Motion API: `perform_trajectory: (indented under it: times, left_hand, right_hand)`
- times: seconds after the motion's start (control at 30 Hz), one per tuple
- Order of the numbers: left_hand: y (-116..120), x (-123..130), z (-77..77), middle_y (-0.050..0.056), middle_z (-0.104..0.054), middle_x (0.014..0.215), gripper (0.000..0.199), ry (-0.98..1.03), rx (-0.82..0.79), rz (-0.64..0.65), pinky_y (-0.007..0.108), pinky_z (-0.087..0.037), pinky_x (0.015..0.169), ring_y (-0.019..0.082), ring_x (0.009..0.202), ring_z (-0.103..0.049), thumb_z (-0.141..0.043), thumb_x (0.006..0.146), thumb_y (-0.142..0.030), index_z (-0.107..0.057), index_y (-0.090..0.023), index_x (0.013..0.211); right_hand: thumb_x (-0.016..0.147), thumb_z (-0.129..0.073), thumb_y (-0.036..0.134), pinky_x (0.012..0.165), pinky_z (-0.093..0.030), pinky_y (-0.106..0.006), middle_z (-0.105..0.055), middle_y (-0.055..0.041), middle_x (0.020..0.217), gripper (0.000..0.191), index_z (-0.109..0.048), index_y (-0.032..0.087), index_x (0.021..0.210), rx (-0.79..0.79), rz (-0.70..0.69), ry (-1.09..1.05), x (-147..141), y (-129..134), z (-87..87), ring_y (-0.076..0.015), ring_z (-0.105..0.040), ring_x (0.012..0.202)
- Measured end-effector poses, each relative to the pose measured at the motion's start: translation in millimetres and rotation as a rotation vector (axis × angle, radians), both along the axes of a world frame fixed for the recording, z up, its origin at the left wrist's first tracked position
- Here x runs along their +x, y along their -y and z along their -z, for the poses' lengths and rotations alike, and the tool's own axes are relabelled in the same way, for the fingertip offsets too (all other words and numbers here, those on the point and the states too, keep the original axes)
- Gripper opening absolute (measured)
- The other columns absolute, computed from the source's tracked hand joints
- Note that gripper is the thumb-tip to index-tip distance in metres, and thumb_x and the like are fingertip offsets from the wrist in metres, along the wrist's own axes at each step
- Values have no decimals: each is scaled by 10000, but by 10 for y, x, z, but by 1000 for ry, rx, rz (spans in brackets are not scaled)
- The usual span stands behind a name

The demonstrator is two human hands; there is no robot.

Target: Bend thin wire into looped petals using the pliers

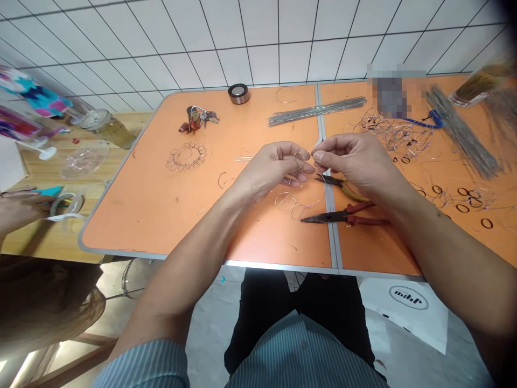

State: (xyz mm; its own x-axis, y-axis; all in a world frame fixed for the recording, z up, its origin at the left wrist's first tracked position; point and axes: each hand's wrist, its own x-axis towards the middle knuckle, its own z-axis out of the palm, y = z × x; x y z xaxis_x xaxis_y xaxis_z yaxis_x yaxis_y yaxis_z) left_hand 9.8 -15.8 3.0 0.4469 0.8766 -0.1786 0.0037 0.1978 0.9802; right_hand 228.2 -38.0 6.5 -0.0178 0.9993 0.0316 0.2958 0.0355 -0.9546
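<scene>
Above the orange table [141,210], my left hand [278,164] pinches a thin bent wire [299,155] between thumb and fingers. My right hand [351,159] meets it fingertip to fingertip, its thumb and forefinger closed on what seems to be the wire's other end, too small to tell. Just below my right hand lie pliers with yellow handles [349,189], partly covered by it. Nearer the front edge are long-nosed pliers with red handles [331,216]. Loose curled wires [294,206] rest below my left hand.
A flower-shaped wire ring [186,157], keys [200,118] and a tape roll [238,94] lie left and back. Straight wire bundles [317,111], tangled wires [398,134] and small dark rings [462,208] are at right. Another person's hand [24,213] is at far left.
</scene>
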Motion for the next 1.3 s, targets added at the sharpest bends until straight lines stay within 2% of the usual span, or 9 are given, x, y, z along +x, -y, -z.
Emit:
perform_trajectory:
  times: [0.13,0.33,0.47,0.67,0.97,1.3]
  left_hand:
    - [5,-5,-14,18,-806,838,207,-19,26,-25,252,-613,708,108,680,-727,-804,814,-66,-758,-172,986]
    - [9,20,26,-14,-740,759,241,-23,78,-1,253,-565,655,102,639,-675,-765,784,-4,-747,-173,954]
    - [5,44,56,-8,-759,763,261,-24,77,-30,243,-548,647,104,659,-680,-760,759,11,-751,-172,946]
    - [-4,56,74,-1,-785,776,201,-4,42,-67,235,-523,623,91,628,-650,-806,761,-54,-765,-172,919]
    - [11,84,53,-2,-777,795,168,-38,72,-106,228,-537,652,87,653,-659,-821,764,-58,-767,-170,876]
    - [27,71,51,12,-787,813,108,-14,103,-93,227,-557,694,108,746,-732,-852,825,-105,-769,-161,866]
  right_hand:
    - [900,-972,235,684,-575,-329,-775,-28,808,136,-844,241,854,22,0,35,-8,25,-33,-184,-694,744]
    - [923,-876,166,624,-521,-316,-740,-16,758,107,-854,241,850,48,37,103,-76,81,-76,-181,-650,733]
    - [921,-890,157,625,-491,-323,-745,-11,768,121,-853,245,848,80,18,112,-74,71,-45,-171,-637,709]
    - [905,-901,166,623,-545,-318,-748,-13,760,110,-856,249,848,45,13,88,-40,64,-42,-176,-661,705]
    - [866,-1003,279,596,-603,-312,-771,-42,775,154,-853,245,848,42,-9,48,-18,59,-37,-184,-691,707]
    - [886,-952,215,608,-565,-330,-772,-29,762,113,-851,246,845,40,4,91,-31,78,-61,-185,-681,683]
